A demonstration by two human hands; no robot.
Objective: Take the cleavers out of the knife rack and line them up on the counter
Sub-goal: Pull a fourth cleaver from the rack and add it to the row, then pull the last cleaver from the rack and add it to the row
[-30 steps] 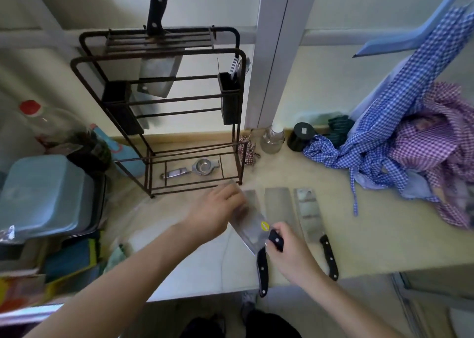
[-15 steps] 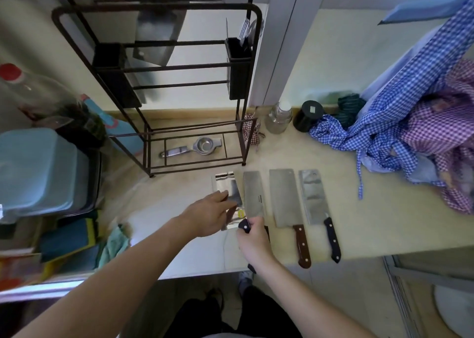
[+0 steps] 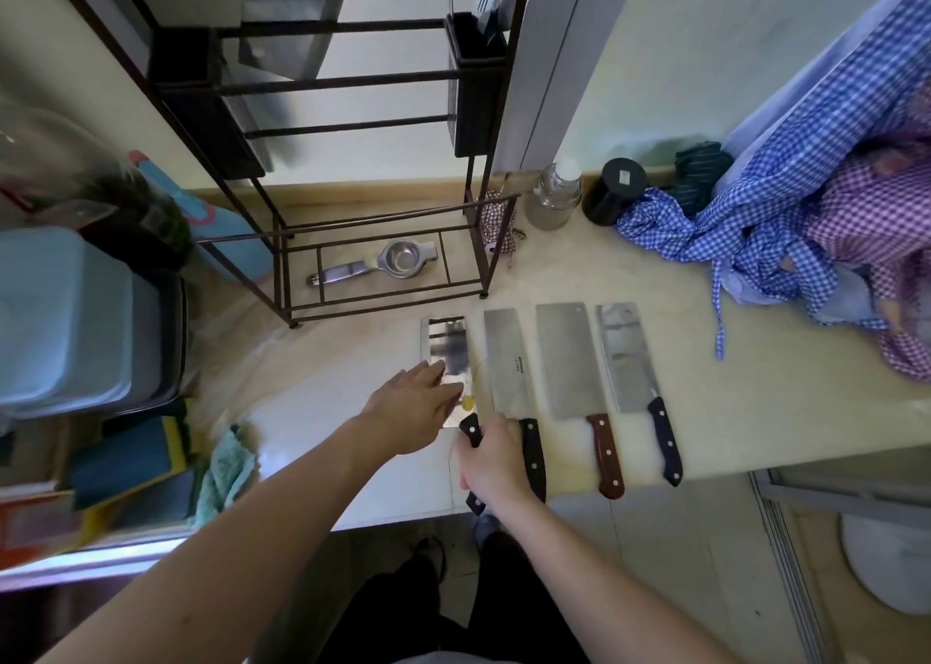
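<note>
Several cleavers lie side by side on the pale counter, handles toward me. The leftmost cleaver has a shiny blade and black handle; my right hand is closed around that handle, and my left hand rests flat on the blade with fingers spread. To its right lie a black-handled cleaver, a brown-handled cleaver and another black-handled cleaver. The dark metal knife rack stands behind them. One more cleaver hangs in its upper part, blade down.
A metal squeezer lies on the rack's base. A glass jar and a black canister stand by the wall. Checked cloths pile at the right. Blue bins and sponges fill the left.
The leftmost cleaver was held tilted above the counter a second ago; it now lies flat in line with the others. My left hand has slid onto its blade. The view has tilted downward.
</note>
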